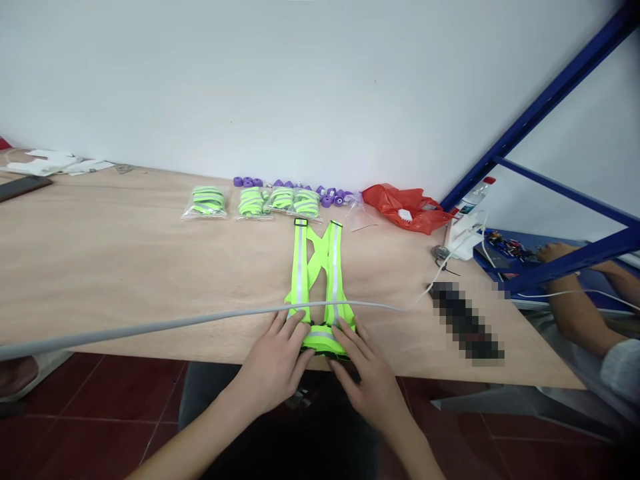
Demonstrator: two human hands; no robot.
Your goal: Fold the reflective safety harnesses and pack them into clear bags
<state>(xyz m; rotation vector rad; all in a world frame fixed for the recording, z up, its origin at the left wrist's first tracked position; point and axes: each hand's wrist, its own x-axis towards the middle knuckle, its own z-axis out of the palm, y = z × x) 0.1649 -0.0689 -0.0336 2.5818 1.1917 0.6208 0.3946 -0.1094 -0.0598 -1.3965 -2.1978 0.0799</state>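
Observation:
A neon-yellow reflective vest (334,267) with silver stripes lies on the wooden table. Its two straps cross toward the far end, and black buckles show at the top. The waist band is gathered at the near edge. My left hand (275,360) holds the left side of this band, fingers over it and thumb at the near edge. On the right side, my right hand (367,370) grips the band in the same way. The undersides of the fingers are hidden. A grey cable (200,320) passes in front of the vest in view.
Bagged reflective vests (207,202) and purple rolls (247,181) line the back of the table (125,267). A red plastic bag (400,203), a bottle (475,197) and a blurred dark object (465,323) are at right. Beyond the blue frame (550,93) another person's hand (555,252) shows.

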